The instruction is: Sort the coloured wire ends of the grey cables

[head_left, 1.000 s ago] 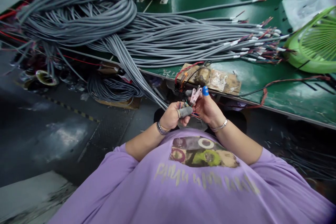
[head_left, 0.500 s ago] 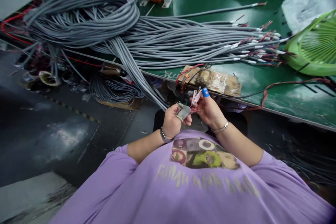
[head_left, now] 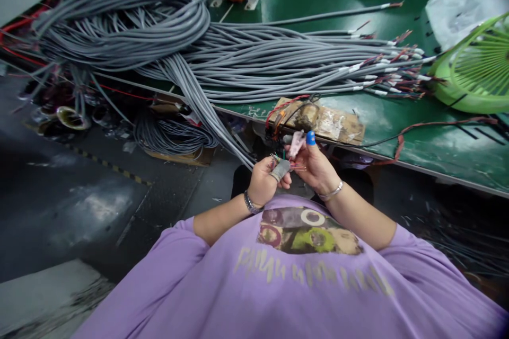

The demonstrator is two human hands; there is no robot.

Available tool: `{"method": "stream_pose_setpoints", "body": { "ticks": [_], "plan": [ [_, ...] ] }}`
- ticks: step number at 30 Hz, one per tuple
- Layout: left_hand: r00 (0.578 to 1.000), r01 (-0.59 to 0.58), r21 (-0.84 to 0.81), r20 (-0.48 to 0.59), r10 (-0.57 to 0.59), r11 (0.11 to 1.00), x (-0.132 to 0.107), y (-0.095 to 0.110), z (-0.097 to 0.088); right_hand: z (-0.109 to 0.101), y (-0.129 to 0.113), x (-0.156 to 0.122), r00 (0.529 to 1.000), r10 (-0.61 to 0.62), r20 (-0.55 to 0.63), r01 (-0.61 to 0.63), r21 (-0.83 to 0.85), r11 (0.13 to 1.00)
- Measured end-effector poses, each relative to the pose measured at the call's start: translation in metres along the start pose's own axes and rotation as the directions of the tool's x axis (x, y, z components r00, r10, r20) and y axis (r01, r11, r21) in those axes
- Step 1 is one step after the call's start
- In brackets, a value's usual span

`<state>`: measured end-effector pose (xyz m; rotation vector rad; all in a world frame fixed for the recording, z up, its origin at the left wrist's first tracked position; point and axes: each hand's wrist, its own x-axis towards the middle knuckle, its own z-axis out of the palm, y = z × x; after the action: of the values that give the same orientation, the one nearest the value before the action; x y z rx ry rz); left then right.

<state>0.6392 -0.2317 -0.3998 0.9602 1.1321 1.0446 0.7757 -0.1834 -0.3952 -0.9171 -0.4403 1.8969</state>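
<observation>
Close to my body, below the table edge, my left hand (head_left: 264, 180) is closed round the ends of grey cables (head_left: 238, 149). Its thumb wears a grey wrap (head_left: 280, 170), and thin coloured wires (head_left: 297, 167) stick out past it toward my other hand. My right hand (head_left: 318, 168), a blue cover (head_left: 310, 138) on its thumb, is closed on a small pink clip (head_left: 296, 144). The red wire tips touch or nearly touch its fingers; which of the two, I cannot tell.
Many grey cables (head_left: 278, 66) with stripped ends lie along the green table (head_left: 445, 140), a thick coil (head_left: 131, 26) at left. Near the edge sits a taped cardboard piece (head_left: 334, 124). A green fan (head_left: 477, 63) stands at right, and another coil (head_left: 175, 135) lies below.
The pink clip looks slightly turned and more blurred than before. My left hand has shifted a little to the right; the cables on the table lie as they did.
</observation>
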Motion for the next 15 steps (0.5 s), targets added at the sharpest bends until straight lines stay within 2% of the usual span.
{"method": "stream_pose_setpoints", "body": {
  "ticks": [2, 5, 7, 12, 15],
  "plan": [
    [1.000, 0.003, 0.003, 0.000, -0.003, 1.000, -0.002, 0.000, -0.003, -0.007, -0.002, -0.003, 0.995, 0.059, 0.081, -0.054, -0.070, 0.996],
    [1.000, 0.011, 0.035, 0.024, -0.012, 0.999, -0.006, 0.001, -0.007, -0.020, -0.006, -0.007, 0.961, 0.189, 0.200, -0.144, -0.219, 0.965],
    [0.998, 0.019, 0.074, 0.058, -0.023, 0.997, -0.008, 0.004, -0.008, -0.026, -0.010, -0.010, 0.945, 0.231, 0.231, -0.154, -0.310, 0.938],
    [0.985, 0.043, 0.145, 0.161, -0.067, 0.988, -0.007, 0.010, -0.007, -0.022, -0.014, -0.015, 0.957, 0.136, 0.256, -0.015, -0.424, 0.905],
    [0.957, 0.121, 0.189, 0.238, -0.165, 0.974, -0.002, 0.009, -0.009, -0.017, -0.013, -0.019, 0.954, 0.070, 0.293, 0.093, -0.508, 0.856]
  ]
}}
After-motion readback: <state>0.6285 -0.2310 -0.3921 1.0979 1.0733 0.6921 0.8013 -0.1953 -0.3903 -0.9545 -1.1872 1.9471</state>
